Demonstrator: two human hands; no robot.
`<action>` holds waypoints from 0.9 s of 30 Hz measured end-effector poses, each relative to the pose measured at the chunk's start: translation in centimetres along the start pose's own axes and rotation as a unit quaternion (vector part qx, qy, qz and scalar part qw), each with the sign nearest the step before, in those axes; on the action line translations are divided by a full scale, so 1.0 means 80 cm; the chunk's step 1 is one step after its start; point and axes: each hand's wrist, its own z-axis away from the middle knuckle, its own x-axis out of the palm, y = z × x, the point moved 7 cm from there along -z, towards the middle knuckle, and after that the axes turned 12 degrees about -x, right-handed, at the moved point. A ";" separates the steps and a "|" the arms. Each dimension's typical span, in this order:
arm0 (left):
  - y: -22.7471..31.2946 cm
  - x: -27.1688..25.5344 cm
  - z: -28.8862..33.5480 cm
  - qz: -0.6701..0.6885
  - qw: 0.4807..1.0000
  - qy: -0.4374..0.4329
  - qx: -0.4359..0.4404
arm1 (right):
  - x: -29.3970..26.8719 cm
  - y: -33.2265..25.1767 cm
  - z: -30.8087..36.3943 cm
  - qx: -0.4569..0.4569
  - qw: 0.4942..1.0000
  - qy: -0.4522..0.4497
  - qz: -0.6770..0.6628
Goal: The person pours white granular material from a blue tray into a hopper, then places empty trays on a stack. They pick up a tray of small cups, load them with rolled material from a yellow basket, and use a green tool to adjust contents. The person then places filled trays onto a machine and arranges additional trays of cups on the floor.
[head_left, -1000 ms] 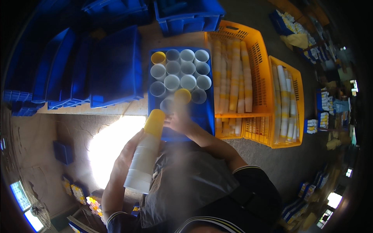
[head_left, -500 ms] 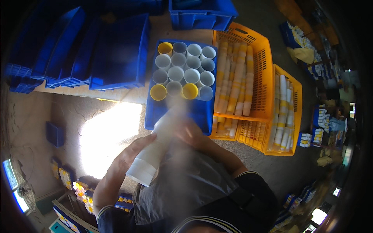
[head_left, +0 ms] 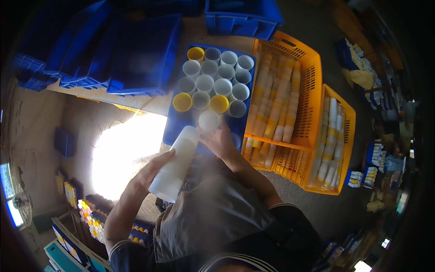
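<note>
My left hand (head_left: 154, 168) is closed around a slanting stack of nested white plastic cups (head_left: 176, 164), held before my apron. My right hand (head_left: 223, 141) grips a single white cup (head_left: 209, 121) from its right side, over the near part of a blue crate (head_left: 176, 128). Upright cups (head_left: 205, 83) stand in rows in that crate, mostly white, with a few yellow ones (head_left: 182, 102) among them. Another pale cup (head_left: 235, 140) shows by the crate's near right corner, partly behind my right hand.
Right of the crate are orange baskets (head_left: 309, 81) of long white and yellow cup stacks (head_left: 286, 97). Blue bins (head_left: 145, 54) stand on the bench at the left, another blue bin (head_left: 244, 21) at the back. Bright light falls on the floor (head_left: 122, 154) to the left.
My right hand has left the top end of the stack and moved over the crate, a single cup now in its fingers. The left hand still holds the stack. The view has shifted slightly.
</note>
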 end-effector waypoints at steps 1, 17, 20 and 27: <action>-0.002 0.005 0.004 0.018 0.999 -0.025 0.027 | 0.008 0.005 0.002 0.029 0.999 -0.038 -0.016; -0.049 0.045 0.089 -0.445 0.867 -0.090 0.206 | 0.018 -0.084 0.049 0.093 0.956 -0.051 0.274; -0.052 0.037 0.083 -0.417 0.855 -0.180 0.251 | 0.014 -0.143 0.058 -0.210 0.641 -0.124 0.728; 0.003 -0.019 0.067 -0.453 0.778 0.188 0.394 | -0.007 -0.137 0.032 -0.268 0.470 -0.126 0.831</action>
